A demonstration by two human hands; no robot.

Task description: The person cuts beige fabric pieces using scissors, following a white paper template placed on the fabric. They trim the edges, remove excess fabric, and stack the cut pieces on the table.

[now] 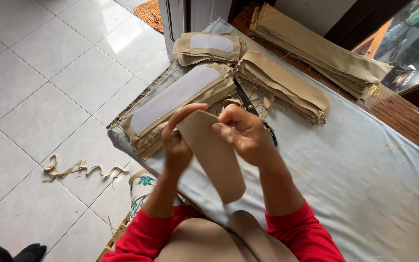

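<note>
Head view looks down on two bare hands held up over a counter (364, 174) draped in pale grey-blue cloth. Both hands share one tan fabric strip (214, 155), a long piece with a rounded top that hangs down toward the lap. Left hand (176, 145) has its grip clamped on the strip's left edge near the top, thumb curling over the rounded end. Right hand (243, 133) pinches the strip's right edge, fingers folded down onto the cloth. Red sleeves cover both forearms from the elbow back. Behind the hands, on the counter, lies a stack of tan pieces topped with a white panel (178, 99), and a smaller stack of the same kind (209, 46) sits farther back. To the right of these rest two long piles of folded tan fabric (284, 85) (323, 48). Dark scissors (253, 109) lie just behind the right hand, partly hidden by it. Down on the white tiled floor (49, 73), well apart to the left, lies a curled fabric scrap (81, 170).
</note>
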